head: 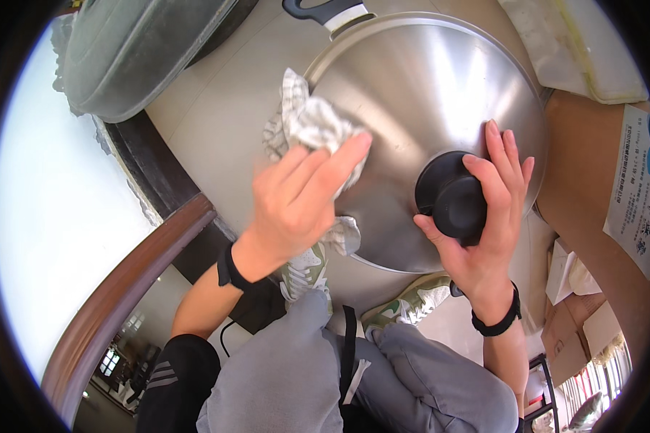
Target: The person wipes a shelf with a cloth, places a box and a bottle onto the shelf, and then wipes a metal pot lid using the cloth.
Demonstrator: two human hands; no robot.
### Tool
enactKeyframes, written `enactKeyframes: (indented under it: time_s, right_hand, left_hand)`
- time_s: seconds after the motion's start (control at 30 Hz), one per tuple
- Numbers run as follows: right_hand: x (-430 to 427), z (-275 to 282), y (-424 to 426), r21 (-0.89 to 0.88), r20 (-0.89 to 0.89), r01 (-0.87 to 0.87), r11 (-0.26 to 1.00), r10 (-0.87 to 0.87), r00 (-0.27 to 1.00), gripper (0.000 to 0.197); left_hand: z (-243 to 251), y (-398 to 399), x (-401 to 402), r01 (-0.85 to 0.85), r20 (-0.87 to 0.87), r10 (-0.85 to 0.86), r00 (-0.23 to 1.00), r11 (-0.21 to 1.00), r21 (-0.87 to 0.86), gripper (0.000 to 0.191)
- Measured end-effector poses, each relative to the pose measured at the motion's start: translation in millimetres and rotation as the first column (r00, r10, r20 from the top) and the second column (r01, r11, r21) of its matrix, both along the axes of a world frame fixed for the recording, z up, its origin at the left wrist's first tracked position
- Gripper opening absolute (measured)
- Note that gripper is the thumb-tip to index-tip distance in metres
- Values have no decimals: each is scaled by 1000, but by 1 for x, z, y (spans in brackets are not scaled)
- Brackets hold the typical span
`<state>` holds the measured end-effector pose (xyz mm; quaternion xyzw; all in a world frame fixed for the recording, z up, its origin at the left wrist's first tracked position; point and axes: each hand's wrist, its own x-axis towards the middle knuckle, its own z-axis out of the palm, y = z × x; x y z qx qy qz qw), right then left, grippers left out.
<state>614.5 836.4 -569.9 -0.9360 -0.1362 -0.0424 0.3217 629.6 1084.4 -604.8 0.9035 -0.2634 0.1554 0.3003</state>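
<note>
A large domed stainless steel lid with a black knob covers a wide pan, whose dark side handle juts out at the top. My left hand presses a crumpled, checked white cloth against the left part of the lid; a corner of the cloth hangs out below the hand. Around the black knob curve the fingers and thumb of my right hand, the thumb at its lower left and the fingers along its right side. Whatever lies under the lid is hidden.
A large grey-green basin leans at the upper left beside a white wall and wooden trim. At the right stands a brown cardboard box bearing a printed sheet; a whitish plastic container rests above it. My shoes flank the lid's near edge.
</note>
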Motion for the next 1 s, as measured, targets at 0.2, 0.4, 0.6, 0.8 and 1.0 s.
enactKeyframes:
  time_s: [0.2, 0.4, 0.6, 0.8, 1.0]
  right_hand:
    - [-2, -1, 5, -19, 22, -90, 996, 90, 996, 75]
    - [3, -2, -2, -18, 35, -27, 999, 27, 999, 77]
    - [-4, -3, 8, -40, 50, -78, 996, 80, 996, 79]
    - [0, -3, 1, -54, 92, -30, 998, 35, 995, 82]
    - [-5, -4, 7, -57, 77, -74, 996, 78, 994, 79]
  left_hand:
    - [-6, 1, -3, -62, 70, 65, 995, 997, -48, 61]
    - [-3, -5, -2, -35, 42, 35, 998, 999, 2, 61]
    - [-10, -6, -6, -136, 101, 139, 985, 990, -44, 61]
    - [-1, -13, -5, -75, 34, 76, 997, 997, -18, 59]
    - [-8, -7, -21, -132, 29, 133, 991, 991, -34, 58]
